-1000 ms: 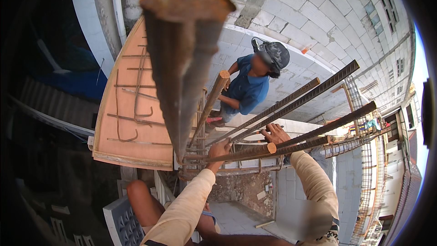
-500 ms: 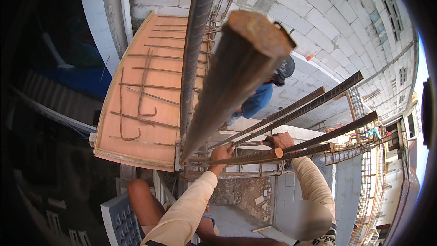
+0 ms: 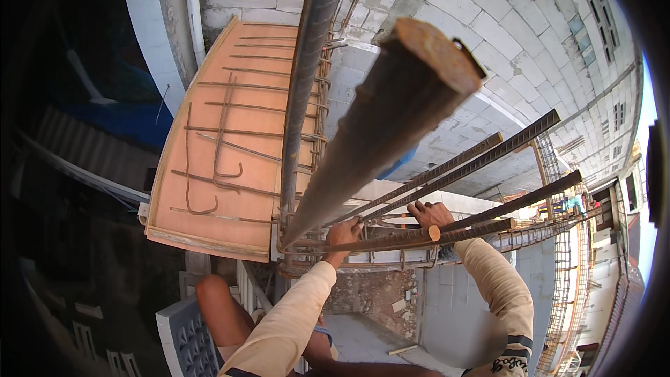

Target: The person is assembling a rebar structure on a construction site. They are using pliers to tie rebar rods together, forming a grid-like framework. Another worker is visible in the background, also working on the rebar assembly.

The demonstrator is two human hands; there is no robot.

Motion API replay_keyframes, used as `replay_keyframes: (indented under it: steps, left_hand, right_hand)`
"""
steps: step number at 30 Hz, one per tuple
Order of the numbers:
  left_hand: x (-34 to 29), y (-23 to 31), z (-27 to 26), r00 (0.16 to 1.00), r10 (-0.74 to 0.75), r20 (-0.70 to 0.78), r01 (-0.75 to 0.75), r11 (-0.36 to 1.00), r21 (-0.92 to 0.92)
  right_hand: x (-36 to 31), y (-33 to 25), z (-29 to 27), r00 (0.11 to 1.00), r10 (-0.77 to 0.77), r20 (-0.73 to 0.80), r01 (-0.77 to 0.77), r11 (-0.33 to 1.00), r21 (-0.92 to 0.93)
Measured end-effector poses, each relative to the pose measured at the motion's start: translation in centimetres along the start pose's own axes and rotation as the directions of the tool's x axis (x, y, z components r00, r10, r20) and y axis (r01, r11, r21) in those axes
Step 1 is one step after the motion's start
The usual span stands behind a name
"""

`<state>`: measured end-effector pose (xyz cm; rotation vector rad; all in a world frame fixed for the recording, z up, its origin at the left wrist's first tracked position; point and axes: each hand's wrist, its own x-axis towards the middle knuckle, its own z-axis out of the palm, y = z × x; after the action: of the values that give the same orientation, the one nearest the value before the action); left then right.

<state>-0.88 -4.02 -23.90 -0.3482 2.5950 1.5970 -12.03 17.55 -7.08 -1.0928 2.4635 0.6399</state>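
Note:
At the corner of a rebar cage [image 3: 412, 263], my left hand [image 3: 344, 234] is closed with its fingertips pinched together beside the bars. Whatever they hold is too small to make out. My right hand [image 3: 434, 216] grips the spread handles of pincers [image 3: 391, 216], whose dark handles show a bit of orange. Their jaws point toward my left fingertips and are partly hidden among the bars. A thick ribbed bar [image 3: 377, 239] with a rusty cut end passes in front of both hands.
Two thick bars, one a near blurred bar [image 3: 377, 119] and one a farther bar [image 3: 303, 91], rise from the corner. An orange-brown plywood panel [image 3: 258, 146] with thin hooked bars lies left. A co-worker's blue garment [image 3: 401, 164] shows behind. Block walls [image 3: 474, 10] stand beyond; rubble [image 3: 377, 300] lies below.
My right hand has loosened and the pincers' handles have spread apart. My right elbow has swung outward. The co-worker is now mostly hidden behind the near bar. My left hand stays at the corner.

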Motion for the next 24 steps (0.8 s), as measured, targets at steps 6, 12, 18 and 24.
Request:
replay_keyframes:
  steps: [6,12,18,24]
  left_hand:
    - [-0.2,0.6,-0.5,1.000,0.002,0.022,-0.001,0.999,-0.032]
    - [-0.3,0.5,-0.6,1.000,0.009,0.015,-0.008,0.996,-0.088]
    - [0.0,0.1,-0.3,1.000,0.002,0.029,0.000,0.998,-0.068]
    - [0.0,0.1,-0.2,0.999,-0.026,0.033,0.027,0.999,-0.029]
  right_hand:
    - [-1.0,0.0,2.4,0.900,-0.174,-0.400,-0.001,0.916,-0.400]
    - [0.8,0.6,-0.3,0.999,0.053,0.004,-0.053,0.990,0.129]
    - [2.3,2.4,-1.0,0.857,0.123,0.500,-0.331,0.875,0.352]
    - [2.0,3.1,-0.4,0.826,-0.047,0.561,-0.346,0.744,0.572]
